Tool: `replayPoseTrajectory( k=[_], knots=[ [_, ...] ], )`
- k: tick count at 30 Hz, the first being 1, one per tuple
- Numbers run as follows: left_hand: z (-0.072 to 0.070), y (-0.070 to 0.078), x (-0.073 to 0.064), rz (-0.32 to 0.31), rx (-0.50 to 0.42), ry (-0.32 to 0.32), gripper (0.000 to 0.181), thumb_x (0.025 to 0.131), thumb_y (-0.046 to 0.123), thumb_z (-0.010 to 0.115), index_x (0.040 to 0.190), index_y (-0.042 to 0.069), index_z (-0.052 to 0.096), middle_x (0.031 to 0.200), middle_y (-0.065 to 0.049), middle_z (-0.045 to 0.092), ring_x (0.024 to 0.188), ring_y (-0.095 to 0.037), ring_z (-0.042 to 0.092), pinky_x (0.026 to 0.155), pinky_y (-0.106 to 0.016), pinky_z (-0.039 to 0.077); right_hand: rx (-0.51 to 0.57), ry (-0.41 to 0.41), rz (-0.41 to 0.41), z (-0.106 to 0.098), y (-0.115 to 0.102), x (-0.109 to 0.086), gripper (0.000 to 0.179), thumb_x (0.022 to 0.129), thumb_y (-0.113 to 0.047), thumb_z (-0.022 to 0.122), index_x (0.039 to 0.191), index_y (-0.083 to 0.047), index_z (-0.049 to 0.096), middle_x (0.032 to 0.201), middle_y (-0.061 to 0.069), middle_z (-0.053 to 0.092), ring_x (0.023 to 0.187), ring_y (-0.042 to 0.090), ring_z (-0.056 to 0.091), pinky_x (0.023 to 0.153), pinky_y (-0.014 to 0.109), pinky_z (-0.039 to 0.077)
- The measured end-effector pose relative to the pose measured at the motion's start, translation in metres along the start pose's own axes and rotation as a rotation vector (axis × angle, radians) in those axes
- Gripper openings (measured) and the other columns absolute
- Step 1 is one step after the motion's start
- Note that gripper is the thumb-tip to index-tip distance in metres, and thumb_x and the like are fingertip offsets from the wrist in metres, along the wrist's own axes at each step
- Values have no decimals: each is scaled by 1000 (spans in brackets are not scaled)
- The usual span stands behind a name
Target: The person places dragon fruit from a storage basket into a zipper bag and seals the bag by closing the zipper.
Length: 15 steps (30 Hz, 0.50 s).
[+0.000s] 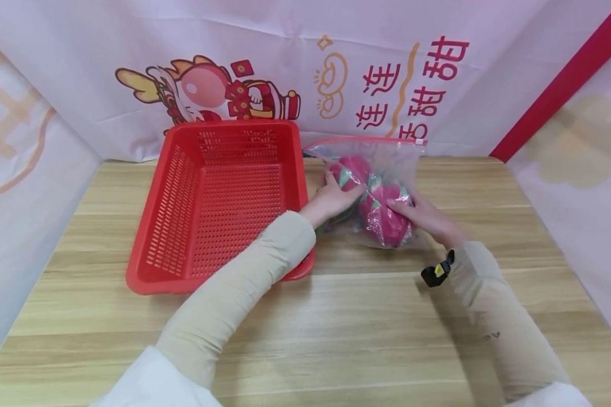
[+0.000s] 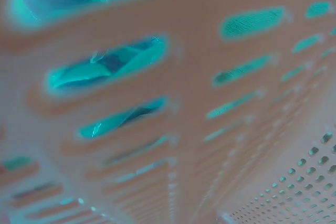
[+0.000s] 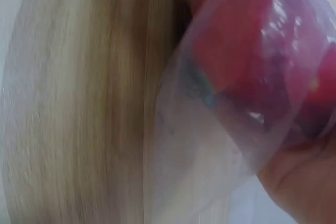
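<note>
On the table, beside the basket, lies a clear zip bag point(image 1: 412, 164) with a pink zip strip along its top. Pink dragon fruits with green tips show through the plastic, one upper left point(image 1: 355, 169) and one lower right point(image 1: 387, 220). My left hand point(image 1: 333, 198) reaches across the basket's right rim and grips the upper-left dragon fruit. From the right side, my right hand point(image 1: 427, 217) holds the bag around the lower dragon fruit, thumb on top, other fingers hidden behind it. The right wrist view shows the plastic point(image 3: 210, 150) close up against that hand.
A red perforated plastic basket point(image 1: 305, 186) stands left of the bag; its slotted wall point(image 2: 191, 77) fills the left wrist view. Bare wood tabletop point(image 1: 366, 333) lies in front. A printed cloth backdrop point(image 1: 265, 34) rises behind, with cloth on both sides.
</note>
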<state>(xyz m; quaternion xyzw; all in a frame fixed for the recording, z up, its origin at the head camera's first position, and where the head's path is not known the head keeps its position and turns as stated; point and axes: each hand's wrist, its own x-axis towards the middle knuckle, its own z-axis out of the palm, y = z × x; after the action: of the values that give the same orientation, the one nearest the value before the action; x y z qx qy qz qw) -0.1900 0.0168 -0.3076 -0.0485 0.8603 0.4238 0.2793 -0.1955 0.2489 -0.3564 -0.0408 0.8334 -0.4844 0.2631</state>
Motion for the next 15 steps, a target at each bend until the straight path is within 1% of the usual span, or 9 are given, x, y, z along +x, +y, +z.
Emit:
replayPoseTrajectory(
  k=[2,6,9,11,15],
  knots=[
    [0,0,0,14,-25,20,99,89,60,48,152,20,-17,162,-6,8,148,-27,21,116,-48,30,2,13,15,2,-2,0,85,94,-56,45,153,-31,-10,159,19,15,143,42,24,114,59,25],
    [0,-1,0,74,-77,72,96,89,58,50,154,17,-9,159,-11,20,145,-27,28,116,-46,31,4,46,32,4,-6,0,82,94,-56,44,154,-30,-6,158,20,18,142,42,27,113,59,28],
    [-1,-1,1,95,-100,81,92,90,55,50,154,15,-3,155,-13,28,141,-27,35,114,-45,34,-4,70,44,5,-8,1,82,93,-57,44,154,-30,-4,157,20,21,141,42,30,112,58,31],
    [-1,0,1,94,-112,79,90,90,53,52,153,15,0,151,-13,33,137,-26,39,112,-45,37,-5,83,55,6,-9,1,83,93,-58,45,154,-30,-3,156,20,23,139,41,32,111,57,32],
    [-2,0,2,92,-124,67,89,90,47,56,154,17,2,152,-10,32,138,-25,38,112,-45,38,16,106,58,7,-11,1,83,93,-57,46,154,-28,-1,154,21,27,138,40,36,112,55,33]
  ],
)
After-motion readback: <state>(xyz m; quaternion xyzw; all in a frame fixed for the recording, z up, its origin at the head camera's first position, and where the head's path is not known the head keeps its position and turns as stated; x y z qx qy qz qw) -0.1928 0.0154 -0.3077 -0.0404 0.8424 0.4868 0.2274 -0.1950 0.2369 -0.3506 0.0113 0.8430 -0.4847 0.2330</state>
